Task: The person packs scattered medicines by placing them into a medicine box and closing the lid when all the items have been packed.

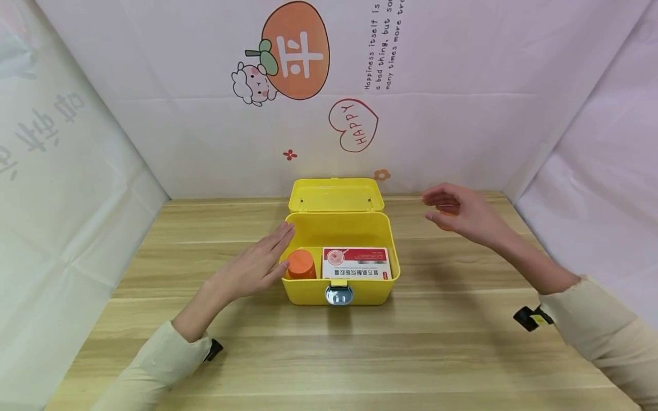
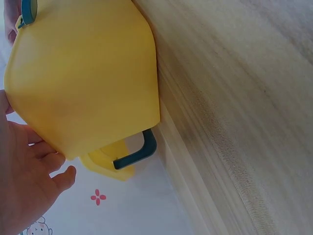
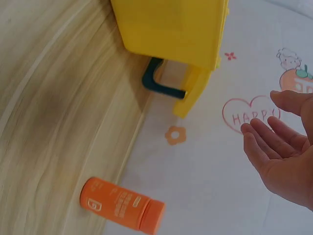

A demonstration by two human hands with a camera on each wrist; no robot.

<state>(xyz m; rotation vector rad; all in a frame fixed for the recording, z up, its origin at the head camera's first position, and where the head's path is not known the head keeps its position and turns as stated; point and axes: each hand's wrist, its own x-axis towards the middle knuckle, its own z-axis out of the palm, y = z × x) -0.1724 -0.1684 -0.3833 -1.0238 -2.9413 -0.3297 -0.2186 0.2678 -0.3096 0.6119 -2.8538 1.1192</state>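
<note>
A yellow lidded case (image 1: 339, 292) stands with its lid (image 1: 336, 194) tipped back. Inside are an orange bottle (image 1: 301, 264) on the left and a red-and-white medicine carton (image 1: 356, 264). My left hand (image 1: 252, 265) lies along the case's left rim, fingers extended; in the left wrist view its fingertips meet the rim. Raised to the right of the case, my right hand (image 1: 460, 214) has loosely bent fingers around nothing. A second orange bottle (image 3: 122, 205) stands upright on the table, apart from that hand in the right wrist view and mostly hidden behind it in the head view.
The wooden table (image 1: 319, 354) meets a white printed cloth (image 1: 205, 142) at the back, with more cloth at both sides. A dark green handle (image 2: 139, 155) juts from behind the case. A silvery latch (image 1: 339, 295) hangs on its front.
</note>
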